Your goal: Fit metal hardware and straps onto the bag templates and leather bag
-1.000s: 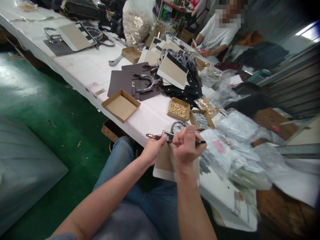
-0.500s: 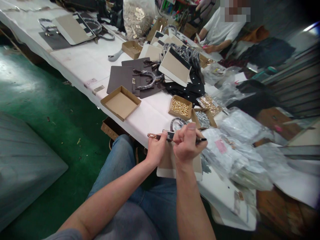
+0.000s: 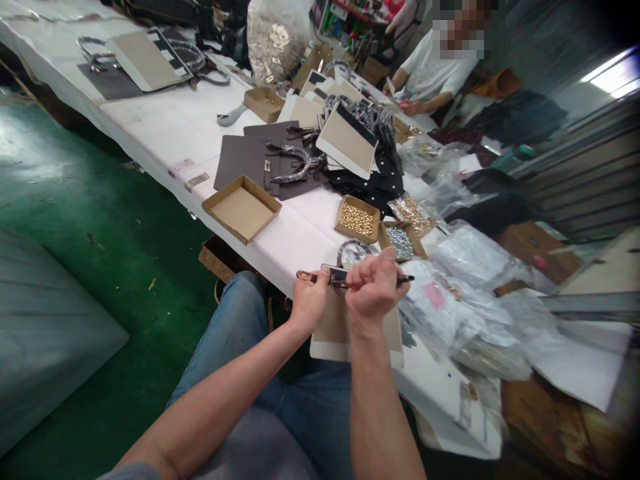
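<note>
In front of my lap, my left hand (image 3: 311, 303) pinches a narrow dark strap (image 3: 337, 277) near its end, where a copper-coloured metal piece sticks out. My right hand (image 3: 373, 287) is a closed fist over the same strap, thumb on top. A dark tip pokes out past its right side; whatever else lies inside the fist is hidden. Below both hands lies a beige bag panel (image 3: 330, 327) with a pale border and a black strip at its upper edge. Its plastic-wrapped handle (image 3: 353, 248) loops out beyond my hands on the white table (image 3: 305, 233).
An open cardboard tray (image 3: 243, 208) stands left, with grey bag panels (image 3: 240, 163) behind it. Boxes hold gold fittings (image 3: 356, 219) and silver fittings (image 3: 399, 241). Plastic bags (image 3: 445, 313) crowd the right. A co-worker (image 3: 433, 73) sits across the table.
The camera view has shifted slightly, and the co-worker appears a little further left and lower. Both hands stay on the strap in almost the same pose.
</note>
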Demonstrator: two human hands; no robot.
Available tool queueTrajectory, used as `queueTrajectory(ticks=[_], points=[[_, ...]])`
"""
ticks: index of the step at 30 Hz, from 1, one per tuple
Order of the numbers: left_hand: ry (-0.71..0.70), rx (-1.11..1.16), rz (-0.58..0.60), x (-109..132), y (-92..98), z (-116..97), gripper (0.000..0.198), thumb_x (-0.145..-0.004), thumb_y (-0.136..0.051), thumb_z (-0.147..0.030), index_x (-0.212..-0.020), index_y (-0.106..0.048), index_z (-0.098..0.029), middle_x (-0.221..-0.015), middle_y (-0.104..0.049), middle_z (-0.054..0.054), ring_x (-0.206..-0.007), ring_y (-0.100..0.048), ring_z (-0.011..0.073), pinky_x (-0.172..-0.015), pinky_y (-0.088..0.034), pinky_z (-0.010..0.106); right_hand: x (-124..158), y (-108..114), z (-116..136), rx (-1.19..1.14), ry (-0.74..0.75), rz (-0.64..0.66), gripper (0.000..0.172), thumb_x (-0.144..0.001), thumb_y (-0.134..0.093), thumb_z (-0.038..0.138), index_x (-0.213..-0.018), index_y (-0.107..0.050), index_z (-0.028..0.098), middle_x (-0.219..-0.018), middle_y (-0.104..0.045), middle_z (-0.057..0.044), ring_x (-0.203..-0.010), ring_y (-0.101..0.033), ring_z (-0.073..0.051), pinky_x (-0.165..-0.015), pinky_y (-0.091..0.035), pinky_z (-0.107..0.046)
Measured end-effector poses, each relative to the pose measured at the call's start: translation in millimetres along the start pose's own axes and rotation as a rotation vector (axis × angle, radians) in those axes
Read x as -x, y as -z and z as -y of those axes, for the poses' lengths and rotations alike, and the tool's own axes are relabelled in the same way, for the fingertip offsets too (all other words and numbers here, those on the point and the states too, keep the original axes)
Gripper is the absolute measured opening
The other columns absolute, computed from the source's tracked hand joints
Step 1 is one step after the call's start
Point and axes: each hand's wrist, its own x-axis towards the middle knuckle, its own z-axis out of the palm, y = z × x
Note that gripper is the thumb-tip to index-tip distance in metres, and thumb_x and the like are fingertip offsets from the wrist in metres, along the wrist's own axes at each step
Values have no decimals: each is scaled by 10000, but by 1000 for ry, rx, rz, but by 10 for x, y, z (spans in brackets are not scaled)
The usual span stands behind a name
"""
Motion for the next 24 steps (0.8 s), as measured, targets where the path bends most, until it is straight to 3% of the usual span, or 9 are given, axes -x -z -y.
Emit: queueTrajectory(ticks=[10, 14, 18, 24], points=[[15, 9, -18, -20, 100, -52, 474, -1036, -733, -519, -688, -669, -204, -699, -642, 10, -717, -563, 182, -712, -419, 299, 89, -129, -10, 91, 4, 49, 677, -1065, -781, 607, -634, -398, 252, -557, -324, 99, -430, -334, -71, -397, -277, -256], [81, 18, 54, -19, 55, -112, 463, -978, -796, -577, -721, -736, -196, -712, -692, 33, -752, -621, 213, -714, -458, 303, -26, -83, 128, 147, -17, 106, 677, -1034, -806, 634, -637, -408, 257, -561, -317, 100, -435, -327, -73, -395, -257, -263], [128, 71, 46, -23, -5, -135, 468, -918, -857, -626, -788, -791, -182, -730, -729, 60, -832, -685, 258, -779, -526, 329, -151, -18, 264, 101, 10, 92, 682, -1037, -800, 624, -640, -378, 266, -565, -283, 104, -434, -275, -71, -388, -240, -265], [126, 40, 77, 3, -84, -74, 494, -979, -799, -636, -785, -749, -184, -787, -736, 56, -814, -654, 229, -789, -511, 326, -198, 3, 218, 60, 25, 63, 712, -1054, -771, 636, -616, -353, 261, -560, -264, 104, -424, -263, -66, -378, -217, -257]])
